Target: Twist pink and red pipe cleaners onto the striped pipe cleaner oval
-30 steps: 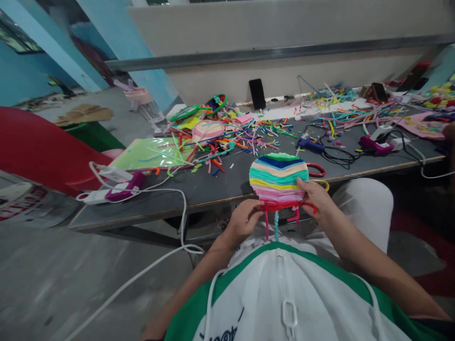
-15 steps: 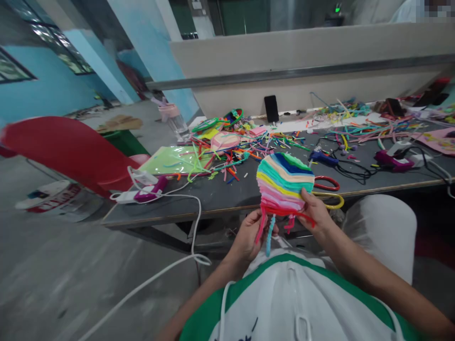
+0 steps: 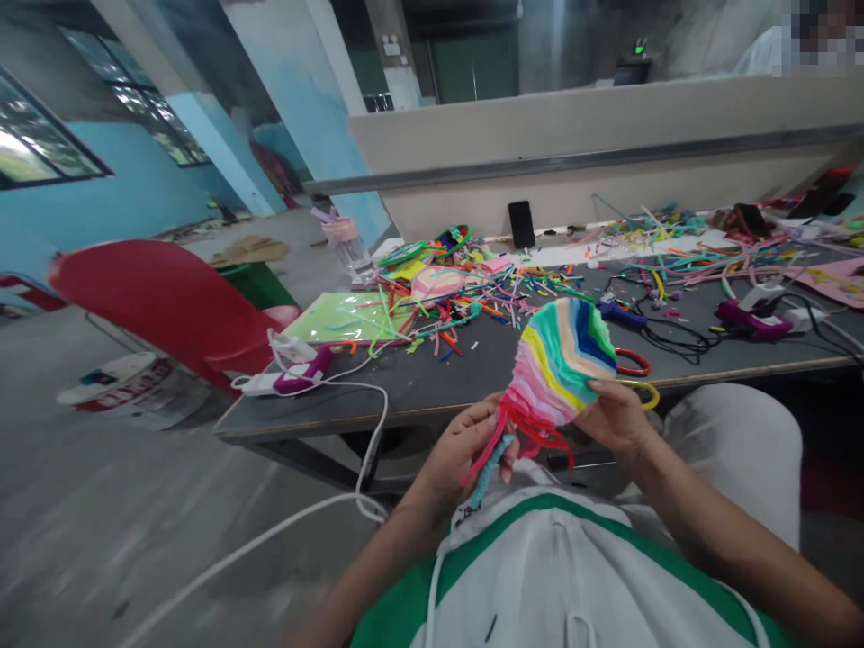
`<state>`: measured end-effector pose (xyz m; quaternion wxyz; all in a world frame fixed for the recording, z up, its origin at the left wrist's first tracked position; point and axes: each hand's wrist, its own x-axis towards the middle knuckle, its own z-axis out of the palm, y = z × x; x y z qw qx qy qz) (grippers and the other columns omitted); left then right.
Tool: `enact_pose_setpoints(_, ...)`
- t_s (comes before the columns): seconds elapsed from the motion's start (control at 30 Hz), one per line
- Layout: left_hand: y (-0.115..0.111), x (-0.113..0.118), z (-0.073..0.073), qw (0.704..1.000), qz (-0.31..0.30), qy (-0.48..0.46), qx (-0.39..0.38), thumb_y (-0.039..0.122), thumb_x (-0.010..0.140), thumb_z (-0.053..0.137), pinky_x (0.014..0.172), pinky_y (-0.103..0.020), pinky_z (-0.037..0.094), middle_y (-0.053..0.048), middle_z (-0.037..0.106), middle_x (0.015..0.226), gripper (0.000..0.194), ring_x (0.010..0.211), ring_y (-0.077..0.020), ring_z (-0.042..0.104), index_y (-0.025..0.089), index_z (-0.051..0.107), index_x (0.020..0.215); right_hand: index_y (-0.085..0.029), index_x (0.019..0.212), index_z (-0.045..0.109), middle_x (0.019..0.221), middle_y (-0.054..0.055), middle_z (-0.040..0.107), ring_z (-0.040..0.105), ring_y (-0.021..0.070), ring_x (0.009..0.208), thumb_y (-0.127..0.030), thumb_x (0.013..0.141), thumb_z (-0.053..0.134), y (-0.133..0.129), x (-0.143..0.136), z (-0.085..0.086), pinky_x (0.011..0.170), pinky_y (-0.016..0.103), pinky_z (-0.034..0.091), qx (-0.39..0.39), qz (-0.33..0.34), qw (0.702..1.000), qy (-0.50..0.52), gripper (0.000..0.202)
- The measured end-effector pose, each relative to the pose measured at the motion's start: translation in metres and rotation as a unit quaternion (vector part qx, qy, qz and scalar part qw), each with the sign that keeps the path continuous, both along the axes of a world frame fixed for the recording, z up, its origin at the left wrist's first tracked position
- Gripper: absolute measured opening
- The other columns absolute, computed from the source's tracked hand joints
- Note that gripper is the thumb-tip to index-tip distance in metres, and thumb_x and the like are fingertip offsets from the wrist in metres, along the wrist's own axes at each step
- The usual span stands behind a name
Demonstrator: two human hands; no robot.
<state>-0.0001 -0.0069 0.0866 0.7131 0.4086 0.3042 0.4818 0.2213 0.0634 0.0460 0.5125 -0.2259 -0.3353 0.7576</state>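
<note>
Above my lap, off the table's front edge, I hold a rainbow-striped craft piece (image 3: 557, 364) that looks made of fuzzy pipe cleaners. Its bands run from dark blue and green through peach, teal and yellow to pink and red. Loose red and pink ends and a light blue twisted strand (image 3: 491, 468) hang from its lower side. My left hand (image 3: 465, 445) is closed at the lower left corner, pinching the piece by the red ends. On the right edge, my right hand (image 3: 616, 416) grips with the thumb in front; its other fingers are mostly hidden behind.
Cut pipe cleaners (image 3: 513, 292) litter the grey table (image 3: 418, 387). A green sheet (image 3: 344, 315), a tumbler (image 3: 347, 247), a propped phone (image 3: 521, 225), a blue glue gun (image 3: 622, 315) and power strips (image 3: 303, 371) lie around. Red-handled scissors (image 3: 633, 362) sit behind the piece. A red chair (image 3: 155, 297) stands left.
The striped piece has tilted clockwise, its stripes now slanting more steeply, and shifted slightly right. My right hand has moved a little right and down. The camera view has also shifted.
</note>
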Motion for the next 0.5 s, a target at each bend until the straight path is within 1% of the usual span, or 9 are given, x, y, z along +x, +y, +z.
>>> enact_pose_setpoints(0.1, 0.002, -0.013, 0.021, 0.997, -0.045, 0.067, -0.017, 0.037, 0.076, 0.065, 0.037, -0.02, 0.037, -0.002, 0.057, 0.058, 0.024, 0.042, -0.0101, 0.051, 0.015, 0.059, 0.069, -0.022, 0.106, 0.065, 0.11, 0.007, 0.069, 0.061, 0.0293, 0.108, -0.034, 0.069, 0.061, -0.002, 0.032, 0.015, 0.092, 0.047, 0.047, 0.026, -0.005, 0.999, -0.046, 0.039)
enact_pose_setpoints(0.17, 0.006, -0.019, 0.032, 0.989, -0.088, 0.115, -0.029, 0.034, 0.075, 0.066, 0.036, -0.019, 0.035, -0.006, 0.064, 0.076, 0.022, 0.042, -0.0075, 0.05, 0.014, 0.061, 0.067, -0.021, 0.113, 0.063, 0.116, 0.009, 0.066, 0.059, 0.0294, 0.111, -0.034, 0.069, 0.063, -0.007, 0.05, 0.034, 0.096, 0.045, 0.044, 0.077, -0.013, 0.989, -0.125, 0.046)
enact_pose_setpoints(0.2, 0.01, -0.02, 0.036, 0.985, -0.11, 0.133, -0.029, 0.033, 0.074, 0.067, 0.035, -0.019, 0.033, -0.008, 0.065, 0.084, 0.022, 0.041, -0.0063, 0.049, 0.013, 0.063, 0.067, -0.022, 0.117, 0.062, 0.119, 0.009, 0.064, 0.057, 0.0285, 0.113, -0.032, 0.069, 0.065, -0.01, 0.055, 0.046, 0.098, 0.042, 0.043, 0.115, -0.012, 0.977, -0.18, 0.049)
enact_pose_setpoints(0.23, 0.014, -0.019, 0.039, 0.979, -0.134, 0.149, -0.028, 0.033, 0.073, 0.067, 0.035, -0.02, 0.032, -0.009, 0.066, 0.088, 0.022, 0.04, -0.0055, 0.048, 0.012, 0.064, 0.067, -0.022, 0.117, 0.062, 0.123, 0.008, 0.062, 0.056, 0.0281, 0.116, -0.03, 0.07, 0.066, -0.015, 0.056, 0.059, 0.099, 0.041, 0.041, 0.167, -0.017, 0.958, -0.231, 0.048)
enact_pose_setpoints(0.27, 0.02, -0.018, 0.042, 0.973, -0.156, 0.165, -0.028, 0.033, 0.073, 0.067, 0.034, -0.02, 0.03, -0.009, 0.066, 0.086, 0.022, 0.038, -0.0052, 0.046, 0.012, 0.065, 0.067, -0.023, 0.116, 0.063, 0.125, 0.008, 0.061, 0.053, 0.0273, 0.118, -0.028, 0.072, 0.066, -0.019, 0.053, 0.072, 0.102, 0.041, 0.039, 0.231, -0.022, 0.929, -0.289, 0.045)
enact_pose_setpoints(0.33, 0.031, -0.013, 0.048, 0.965, -0.178, 0.19, -0.026, 0.032, 0.073, 0.066, 0.034, -0.02, 0.026, -0.006, 0.064, 0.07, 0.022, 0.037, -0.0056, 0.044, 0.011, 0.067, 0.069, -0.025, 0.11, 0.067, 0.124, 0.007, 0.061, 0.049, 0.0273, 0.122, -0.021, 0.07, 0.068, -0.029, 0.04, 0.095, 0.107, 0.042, 0.031, 0.371, -0.012, 0.854, -0.364, 0.04)
enact_pose_setpoints(0.37, 0.038, -0.01, 0.052, 0.962, -0.186, 0.2, -0.022, 0.031, 0.073, 0.067, 0.034, -0.02, 0.025, -0.004, 0.062, 0.063, 0.02, 0.036, -0.0056, 0.042, 0.011, 0.067, 0.069, -0.026, 0.107, 0.068, 0.12, 0.006, 0.064, 0.051, 0.0274, 0.119, -0.02, 0.07, 0.068, -0.032, 0.031, 0.102, 0.107, 0.044, 0.03, 0.421, -0.01, 0.824, -0.379, 0.038)
enact_pose_setpoints(0.43, 0.05, -0.003, 0.06, 0.956, -0.199, 0.213, -0.008, 0.03, 0.071, 0.069, 0.033, -0.019, 0.021, -0.003, 0.059, 0.056, 0.018, 0.035, -0.0053, 0.04, 0.012, 0.067, 0.07, -0.027, 0.106, 0.069, 0.109, 0.005, 0.069, 0.059, 0.0256, 0.107, -0.017, 0.07, 0.067, -0.035, 0.013, 0.109, 0.101, 0.042, 0.037, 0.484, -0.006, 0.772, -0.412, 0.037)
enact_pose_setpoints(0.5, 0.062, 0.004, 0.067, 0.948, -0.22, 0.232, 0.0, 0.029, 0.069, 0.071, 0.031, -0.019, 0.019, -0.003, 0.06, 0.057, 0.017, 0.034, -0.005, 0.038, 0.012, 0.067, 0.07, -0.027, 0.102, 0.069, 0.1, 0.004, 0.071, 0.064, 0.0212, 0.092, -0.017, 0.072, 0.064, -0.033, 0.001, 0.105, 0.086, 0.035, 0.046, 0.478, -0.04, 0.753, -0.45, 0.032)
